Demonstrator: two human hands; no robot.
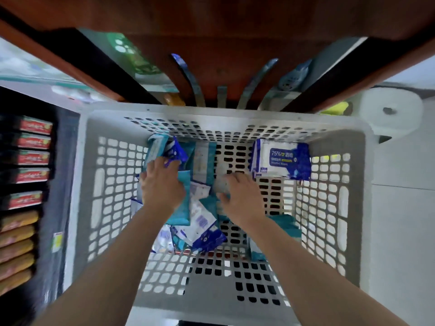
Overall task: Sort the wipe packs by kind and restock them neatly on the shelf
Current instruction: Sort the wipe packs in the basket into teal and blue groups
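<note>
Both hands are down in the basket (353, 147), so we're early in this one. Most wipe packs are loose on the basket floor and mixed by kind. A teal pack (182, 203) lies at centre-left, a blue pack (177, 150) at 11 o'clock, and a jumble of blue-and-white packs (202, 229) at 6. The big 75% pack (280, 158) sits alone at 2 o'clock, against the far wall.

Left grip (162, 182) lies over the teal and blue packs at 10 o'clock, fingers curled down. It's too blurred to tell if it's clamped on anything. Right grip (244, 198) is at centre, fingers and thumb bracketing a pale pack (222, 183). Looks clamped on it, tho motion blur softens the edges.

The shelf (223, 74) is up at 12 o'clock, beyond the rim. A green pack (131, 55) and a few thin blue ones stand on it edge-on, so some stock's already there. No telling if that's from this job.

My read: sorting's barely begun and nearly all the restocking's left.
</note>
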